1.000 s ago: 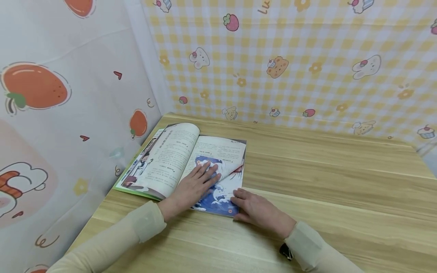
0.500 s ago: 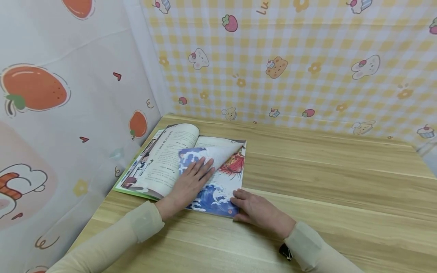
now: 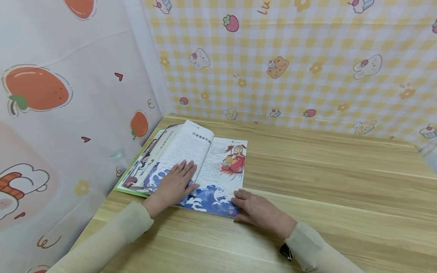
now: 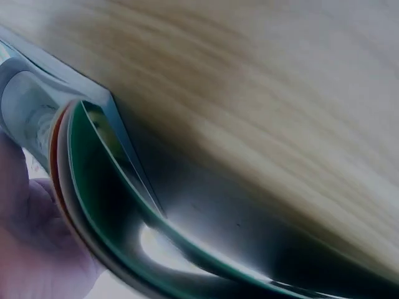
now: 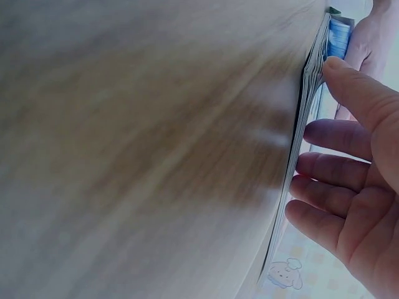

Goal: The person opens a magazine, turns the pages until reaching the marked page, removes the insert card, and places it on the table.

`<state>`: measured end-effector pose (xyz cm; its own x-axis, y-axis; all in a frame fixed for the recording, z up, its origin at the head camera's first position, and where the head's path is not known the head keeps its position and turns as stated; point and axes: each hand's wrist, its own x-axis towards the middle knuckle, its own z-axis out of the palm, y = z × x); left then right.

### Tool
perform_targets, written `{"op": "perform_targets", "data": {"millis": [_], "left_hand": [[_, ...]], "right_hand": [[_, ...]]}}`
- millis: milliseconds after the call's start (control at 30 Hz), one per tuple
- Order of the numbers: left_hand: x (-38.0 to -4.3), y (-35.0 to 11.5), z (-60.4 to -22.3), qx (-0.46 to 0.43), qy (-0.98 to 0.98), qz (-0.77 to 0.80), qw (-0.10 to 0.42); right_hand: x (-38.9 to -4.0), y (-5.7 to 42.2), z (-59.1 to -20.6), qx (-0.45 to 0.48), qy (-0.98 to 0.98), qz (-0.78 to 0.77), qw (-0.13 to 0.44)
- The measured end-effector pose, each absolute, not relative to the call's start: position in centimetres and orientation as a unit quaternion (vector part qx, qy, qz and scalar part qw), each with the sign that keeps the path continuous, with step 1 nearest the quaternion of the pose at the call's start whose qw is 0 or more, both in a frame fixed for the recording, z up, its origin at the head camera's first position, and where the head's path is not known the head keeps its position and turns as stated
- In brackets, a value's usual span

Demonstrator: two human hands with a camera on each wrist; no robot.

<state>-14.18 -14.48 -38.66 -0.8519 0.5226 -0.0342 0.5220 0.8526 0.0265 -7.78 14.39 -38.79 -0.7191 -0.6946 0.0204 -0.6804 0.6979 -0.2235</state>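
An open illustrated book (image 3: 222,180) lies on the wooden table, its right page showing blue waves and a red-robed figure. My left hand (image 3: 172,184) rests with fingers extended on the lower part of a page (image 3: 186,148), which bulges up near the spine. My right hand (image 3: 257,210) touches the book's near right corner. In the right wrist view, the right hand (image 5: 368,168) has its thumb against the page edges (image 5: 305,99), with the other fingers relaxed along the side. Part of the left hand (image 4: 37,237) appears beside a curved green edge in the left wrist view.
A small black object (image 3: 286,251) lies beside the right sleeve cuff. The wooden table (image 3: 324,170) extends to the right of the book. A patterned white cloth (image 3: 85,113) borders the left side, and a yellow checked cloth (image 3: 290,91) stands behind.
My left hand has moved left, carrying the page across the spine onto the left side. The red-robed figure on the right page is uncovered. My right hand has stayed at the corner.
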Motion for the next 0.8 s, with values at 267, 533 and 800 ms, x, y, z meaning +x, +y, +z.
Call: {"op": "perform_targets", "data": {"millis": [267, 533, 800], "left_hand": [[-14.1, -15.8, -38.1, 0.232, 0.971, 0.037, 0.034], [-14.5, -17.2, -37.6, 0.192, 0.977, 0.069, 0.062], [-15.2, -18.6, -37.9, 0.174, 0.980, 0.071, 0.058]], "right_hand": [[-7.8, 14.4, -38.7, -0.376, 0.920, -0.110, 0.034], [-7.8, 14.4, -38.8, -0.375, 0.920, -0.108, 0.033], [-7.7, 14.4, -38.9, -0.375, 0.920, -0.107, 0.031]]}}
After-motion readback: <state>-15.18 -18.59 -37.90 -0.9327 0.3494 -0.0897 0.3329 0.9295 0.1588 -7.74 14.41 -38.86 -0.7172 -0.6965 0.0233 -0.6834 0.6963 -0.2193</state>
